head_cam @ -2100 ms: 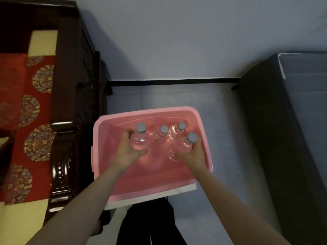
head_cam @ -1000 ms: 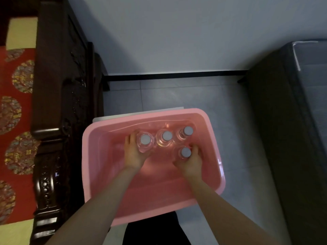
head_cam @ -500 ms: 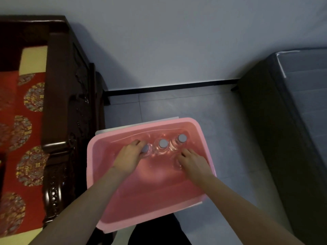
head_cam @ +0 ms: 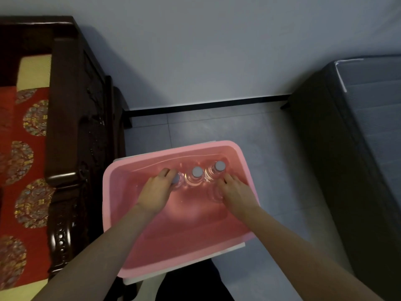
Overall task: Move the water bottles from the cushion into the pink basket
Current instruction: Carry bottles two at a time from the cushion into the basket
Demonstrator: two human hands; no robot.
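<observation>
The pink basket (head_cam: pixel 184 231) sits on the floor below me with several clear water bottles with grey caps standing upright along its far side. Two of them, the middle bottle (head_cam: pixel 197 171) and the right-hand bottle (head_cam: pixel 219 165), stand untouched. My left hand (head_cam: pixel 155 193) curls over the top of the leftmost bottle (head_cam: pixel 176 180), whose cap shows partly past my fingers. My right hand (head_cam: pixel 235 192) lies over the top of a nearer bottle (head_cam: pixel 214 195) and hides its cap. No bottle shows on the red patterned cushion (head_cam: pixel 26 170) at the left.
A dark carved wooden armrest (head_cam: pixel 69 127) stands between the cushion and the basket. A dark bed or mattress (head_cam: pixel 358 148) fills the right side. A white board (head_cam: pixel 230 249) sticks out under the basket. Grey floor tiles lie beyond, up to the wall.
Both hands lowered the two bottles they carried until they stood upright in the basket, then slid up onto the bottle tops. In the last half second almost nothing moved.
</observation>
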